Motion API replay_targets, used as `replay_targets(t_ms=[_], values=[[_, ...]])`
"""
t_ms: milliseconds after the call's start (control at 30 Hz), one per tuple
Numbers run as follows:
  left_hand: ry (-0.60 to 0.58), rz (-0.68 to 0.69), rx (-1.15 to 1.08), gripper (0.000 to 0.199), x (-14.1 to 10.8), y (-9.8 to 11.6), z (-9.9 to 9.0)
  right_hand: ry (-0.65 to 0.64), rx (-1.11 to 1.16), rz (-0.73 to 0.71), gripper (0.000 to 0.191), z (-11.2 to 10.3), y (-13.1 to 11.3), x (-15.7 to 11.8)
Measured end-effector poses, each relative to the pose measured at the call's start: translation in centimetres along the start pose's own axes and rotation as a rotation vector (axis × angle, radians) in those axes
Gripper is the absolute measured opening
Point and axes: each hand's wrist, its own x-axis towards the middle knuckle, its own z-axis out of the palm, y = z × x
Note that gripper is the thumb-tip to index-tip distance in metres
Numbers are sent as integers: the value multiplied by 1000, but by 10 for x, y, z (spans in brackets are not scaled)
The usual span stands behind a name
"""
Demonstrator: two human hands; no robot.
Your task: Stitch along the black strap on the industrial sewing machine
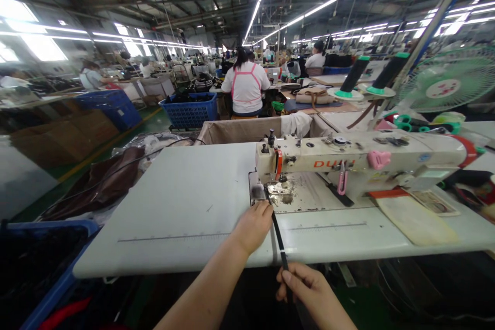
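A narrow black strap runs from the needle area of a white sewing machine down over the table's front edge. My left hand lies on the table just in front of the needle plate, its fingers closed together at the strap's upper part. Below the table edge, my right hand pinches the strap between thumb and fingers. A small white mark shows on the strap just above my right hand. The strap's lower end fades into the dark below.
The white sewing table has a printed ruler line. A yellowish pad and pink snips are at the right. Blue crates and brown material lie left. A fan stands right; a person sits ahead.
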Motion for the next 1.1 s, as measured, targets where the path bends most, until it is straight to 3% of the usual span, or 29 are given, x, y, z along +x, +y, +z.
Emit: replay_targets(t_ms=[667, 900, 1100], values=[[-20, -23, -21, 17, 4, 5, -17, 6, -97, -17, 58, 0, 3, -11], [-11, -14, -4, 19, 1, 2, -11, -24, -91, -19, 60, -6, 22, -3], [3, -29, -16, 23, 1, 2, -6, -39, -93, -23, 60, -4, 14, -7]])
